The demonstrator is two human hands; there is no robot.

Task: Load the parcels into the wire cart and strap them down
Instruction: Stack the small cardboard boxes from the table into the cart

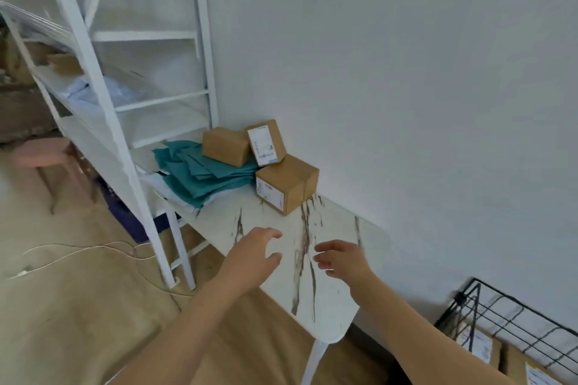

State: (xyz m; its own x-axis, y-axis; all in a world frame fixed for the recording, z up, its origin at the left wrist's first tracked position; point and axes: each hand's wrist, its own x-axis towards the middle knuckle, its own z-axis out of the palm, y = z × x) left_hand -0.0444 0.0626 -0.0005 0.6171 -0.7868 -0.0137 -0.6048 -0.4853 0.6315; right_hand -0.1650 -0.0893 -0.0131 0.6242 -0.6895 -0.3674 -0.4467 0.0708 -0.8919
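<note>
- A white table [328,300] with brown marbling is set against a plain white wall [406,72], over a wood-look floor [78,306].
- A white shelf rack [103,97] is stood left of the table. A pink stool [43,155] is seen beyond it, and a thin cable [78,251] is trailed across the floor.
- Three parcels are counted at the table's far end. A plain parcel [225,147] is rested on a pile of teal sheets [203,172], and a labelled parcel [266,142] is propped upon a third parcel [286,184].
- A black wire cart [513,319] is seen lower right, with two boxes [475,344] inside.
- The left hand [253,255] and right hand [342,262] are held above the table, fingers loosely spread; nothing is gripped.
</note>
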